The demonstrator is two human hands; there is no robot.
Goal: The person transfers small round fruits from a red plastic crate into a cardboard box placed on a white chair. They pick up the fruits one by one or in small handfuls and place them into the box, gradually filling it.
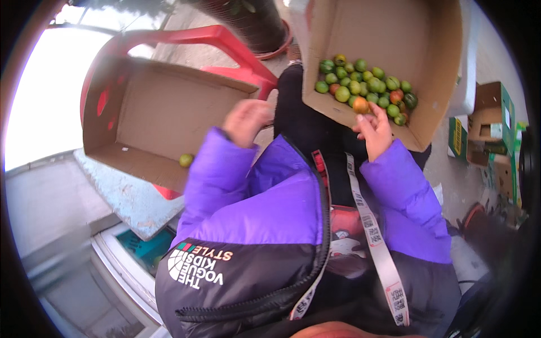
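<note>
A cardboard box (380, 25) at the upper right holds many small tomatoes (373, 84), mostly green, a few reddish. My right hand (374, 129) is at its near edge, its fingertips at an orange tomato (361, 105); the hand seems to hold it. My left hand (249, 120) is blurred, beside the right side of a second cardboard box (177, 105) on the left; whether anything is in its fingers cannot be told. In that box one yellowish-green tomato (186, 160) lies at the near right corner.
The left box rests on a red plastic chair (211, 36), over a pale blue worn board (135, 194). Beyond stands a large plant pot (253, 25) with a saucer. Green and brown cartons (486, 122) lie on the floor at the far right. A teal container (146, 249) is at the lower left.
</note>
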